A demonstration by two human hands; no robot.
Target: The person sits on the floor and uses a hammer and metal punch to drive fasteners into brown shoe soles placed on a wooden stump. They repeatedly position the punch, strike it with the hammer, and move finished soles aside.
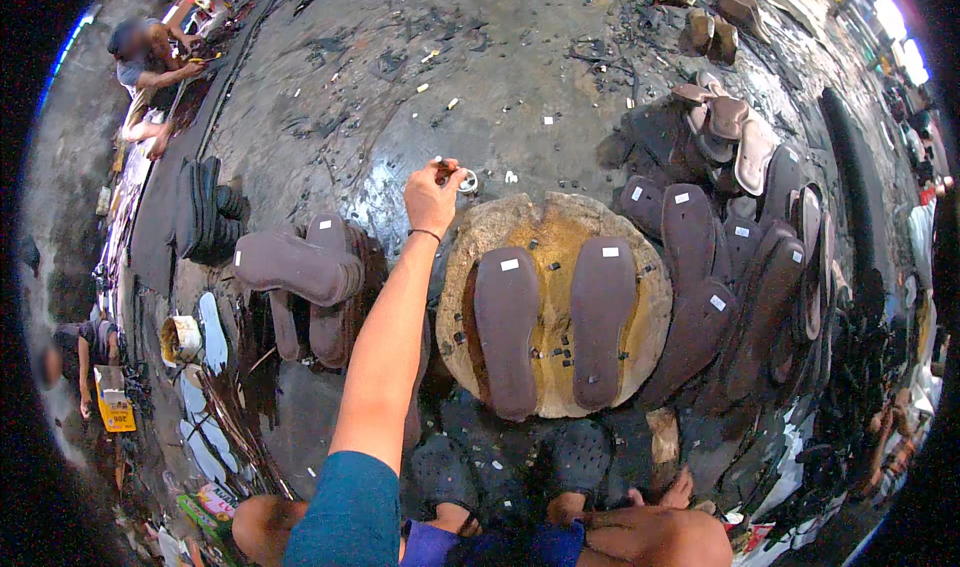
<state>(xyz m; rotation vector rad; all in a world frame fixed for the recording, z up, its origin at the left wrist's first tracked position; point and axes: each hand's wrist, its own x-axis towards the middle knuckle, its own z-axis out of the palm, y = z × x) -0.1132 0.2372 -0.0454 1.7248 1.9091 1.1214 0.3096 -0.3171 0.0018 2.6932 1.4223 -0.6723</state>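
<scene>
My left arm, in a teal sleeve with a dark wristband, stretches forward past the round wooden block point(460, 267). My left hand point(432, 195) is closed in a pinch just beyond the block; the small thing in its fingers is unclear. Right at the fingertips is a small white ring point(468, 180). Two dark brown shoe soles, a left sole point(506, 337) and a right sole point(602, 327), lie side by side on the block, each with a white label. By my right knee, my right hand point(676, 491), partly hidden, seems closed around the lower end of a wooden piece point(662, 439).
Brown soles are stacked left point(300, 262) and piled right point(690, 232) of the block. Small black bits point(565, 352) dot its top. A tin point(180, 339) stands at left. Two people, one far left point(150, 62) and one lower left point(85, 352), sit nearby.
</scene>
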